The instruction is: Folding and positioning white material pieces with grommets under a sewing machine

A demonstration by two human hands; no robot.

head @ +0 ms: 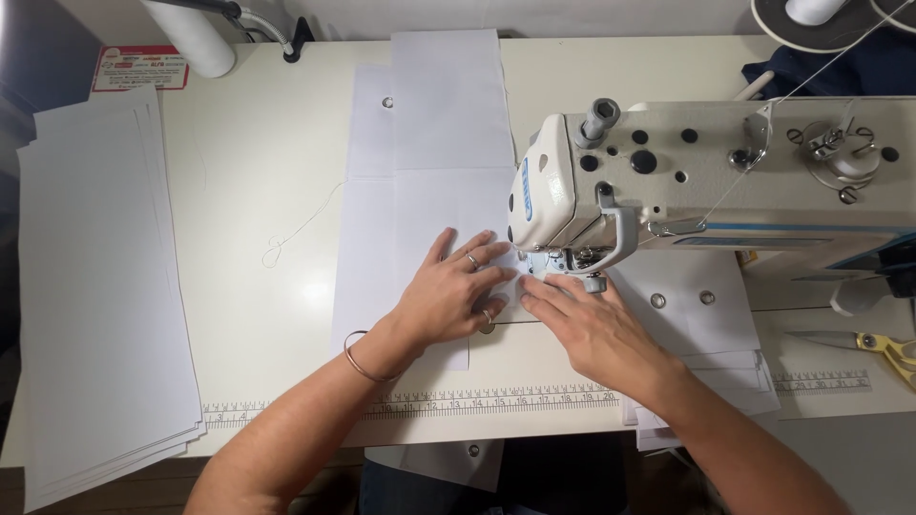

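We press our left hand (456,294), fingers spread and flat, on the white fabric piece (434,181), while our right hand (590,329), fingers together and flat, touches the same piece just at 3 o'clock of the left, fingertips under the presser foot (558,262). The sewing machine (716,172) rises at 1 o'clock. A stack of white fabric panels (95,286) lies at 9 o'clock; yellow-handled scissors (873,345) at 3 o'clock.

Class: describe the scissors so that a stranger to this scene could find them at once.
Start at the big white sewing machine. On the table's right edge, below its body, lie the scissors. Their yellow handles set them apart from the white sheets nearby.
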